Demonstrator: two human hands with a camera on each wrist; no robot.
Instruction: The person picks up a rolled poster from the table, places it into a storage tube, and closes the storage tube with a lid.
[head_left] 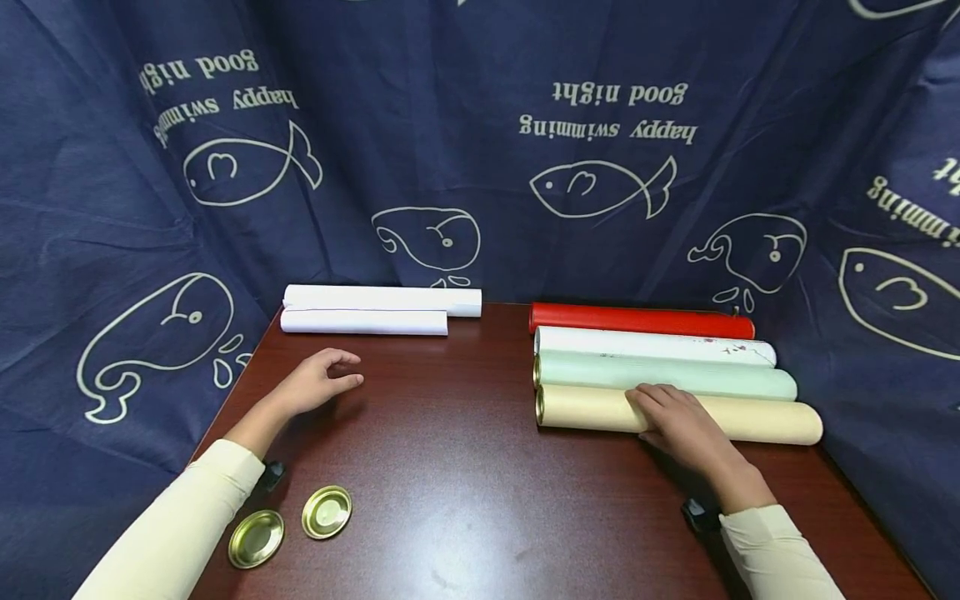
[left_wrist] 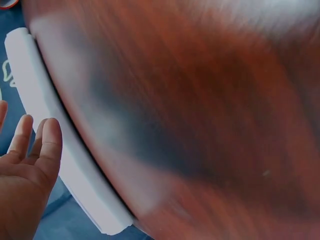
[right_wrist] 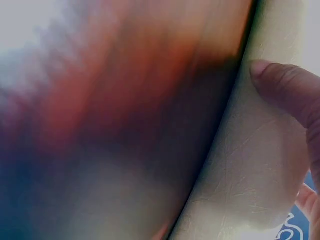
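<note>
My right hand [head_left: 678, 421] lies over the cream cardboard tube [head_left: 765, 419], the nearest of a row of tubes on the right of the table. In the right wrist view its thumb [right_wrist: 285, 87] presses the side of that tube, with the fingers over the other side. My left hand [head_left: 318, 383] holds nothing, its fingers loosely bent above the table's left side. Just beyond it two white paper rolls [head_left: 363, 322] lie side by side at the back left. The left wrist view shows the left fingers overlapping a white roll [left_wrist: 85, 185].
Behind the cream tube lie a pale green tube [head_left: 675, 375], a white patterned tube [head_left: 637, 342] and a red tube [head_left: 637, 319]. Two gold metal lids [head_left: 327, 512] sit at the front left of the dark wood table [head_left: 465, 467]. A blue printed cloth [head_left: 450, 125] encloses the table.
</note>
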